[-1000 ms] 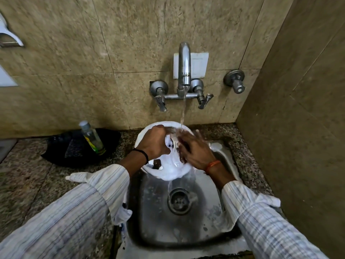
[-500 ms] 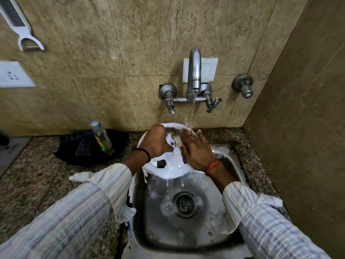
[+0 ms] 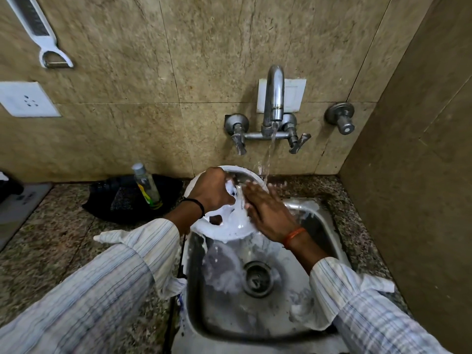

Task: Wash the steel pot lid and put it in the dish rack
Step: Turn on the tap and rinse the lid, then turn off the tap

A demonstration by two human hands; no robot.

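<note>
Steel pot lid (image 3: 231, 227), white with foam, is held tilted over the far end of the sink (image 3: 321, 221), at about 12 o'clock from the drain (image 3: 258, 278). Fingers of the left hand (image 3: 213, 191) curl over the lid's far-left rim and grip it, a black band on that wrist. To the right, the right hand (image 3: 268, 210) lies flat on the soapy face, fingers straight and spread (blurred at the tips), an orange thread round the wrist. Water runs from the tap (image 3: 274, 98) at 12 o'clock and lands beside the right fingertips at the lid's far edge. Foam streaks the basin. At 9 o'clock from the lid, a clear bottle (image 3: 147, 185) stands on a black cloth (image 3: 122, 198) on the counter.
</note>
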